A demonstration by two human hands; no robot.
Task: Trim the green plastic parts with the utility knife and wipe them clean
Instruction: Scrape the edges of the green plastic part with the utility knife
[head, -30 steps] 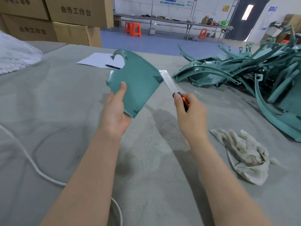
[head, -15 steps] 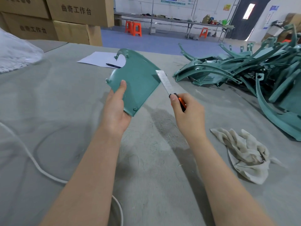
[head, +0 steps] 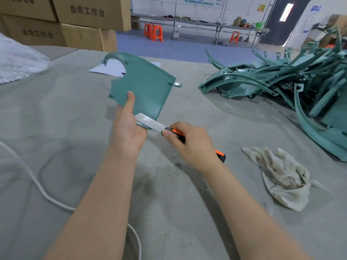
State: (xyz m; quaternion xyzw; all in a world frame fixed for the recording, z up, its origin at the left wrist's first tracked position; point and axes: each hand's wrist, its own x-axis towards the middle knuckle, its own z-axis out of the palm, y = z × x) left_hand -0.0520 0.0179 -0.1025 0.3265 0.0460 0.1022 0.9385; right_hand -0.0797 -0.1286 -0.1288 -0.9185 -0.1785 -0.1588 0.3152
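My left hand (head: 129, 132) grips a flat green plastic part (head: 144, 83) by its lower edge, thumb on its face, holding it tilted above the grey table (head: 56, 128). My right hand (head: 189, 145) holds an orange and black utility knife (head: 180, 136). Its long silver blade lies against the part's bottom edge, next to my left palm. A crumpled beige rag (head: 281, 177) lies on the table to the right of my right arm. A heap of green plastic parts (head: 293, 85) fills the far right of the table.
A white sheet of paper with a pen (head: 110, 69) lies behind the held part. A white cable (head: 43, 192) curves across the left of the table. Stacked cardboard boxes (head: 75, 21) stand at the back left, next to a white plastic bag (head: 16, 62).
The knife blade has swung down from the part's right edge to its bottom edge. My left hand has turned the part, and my right hand has dropped lower and rolled over.
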